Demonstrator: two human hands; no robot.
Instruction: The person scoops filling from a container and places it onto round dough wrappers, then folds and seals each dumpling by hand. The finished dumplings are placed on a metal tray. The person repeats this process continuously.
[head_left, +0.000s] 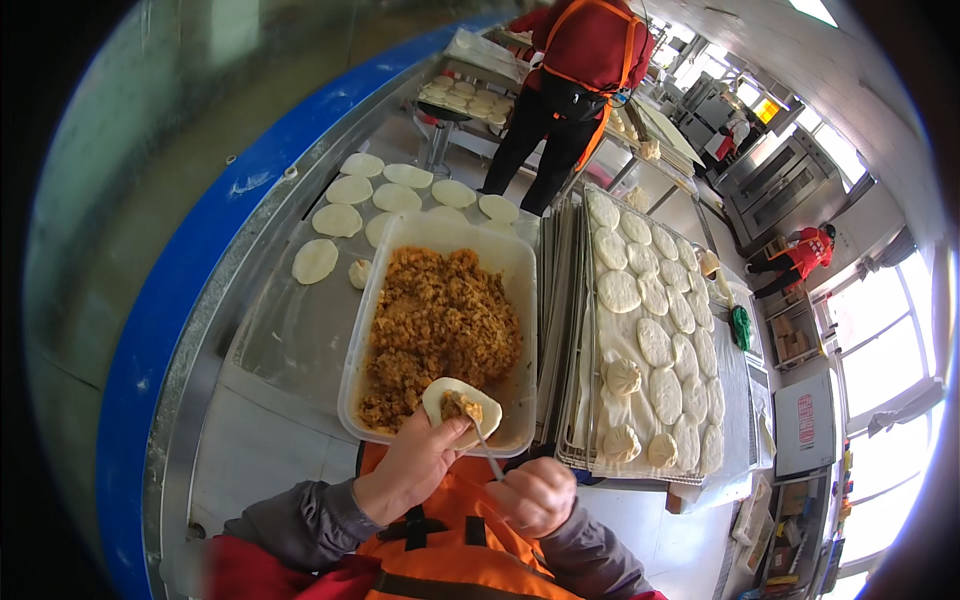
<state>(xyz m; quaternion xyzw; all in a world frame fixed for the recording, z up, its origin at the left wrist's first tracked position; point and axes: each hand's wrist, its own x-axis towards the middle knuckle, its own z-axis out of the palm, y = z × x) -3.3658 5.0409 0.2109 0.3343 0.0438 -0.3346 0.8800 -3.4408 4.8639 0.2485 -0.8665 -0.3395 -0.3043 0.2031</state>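
Observation:
My left hand (411, 463) holds a flat round dough wrapper (480, 409) over the near edge of a white plastic tub (517, 262). A brown minced filling (442, 315) lies in the tub. In my right hand (534, 496) is the handle of a metal spoon (489, 454); its tip rests in a small lump of filling on the wrapper. Several more dough rounds (315, 261) lie beyond and left of the tub. To the right, a cloth-lined tray (611, 334) bears rows of dough rounds and several pleated buns (622, 444).
A co-worker (581, 82) stands beyond the tub near a rack of dough rounds (465, 97). Another person (810, 251) is farther off at the right. A blue-edged counter rim (172, 277) curves along the left. Stacked trays (559, 300) stand beside the tub.

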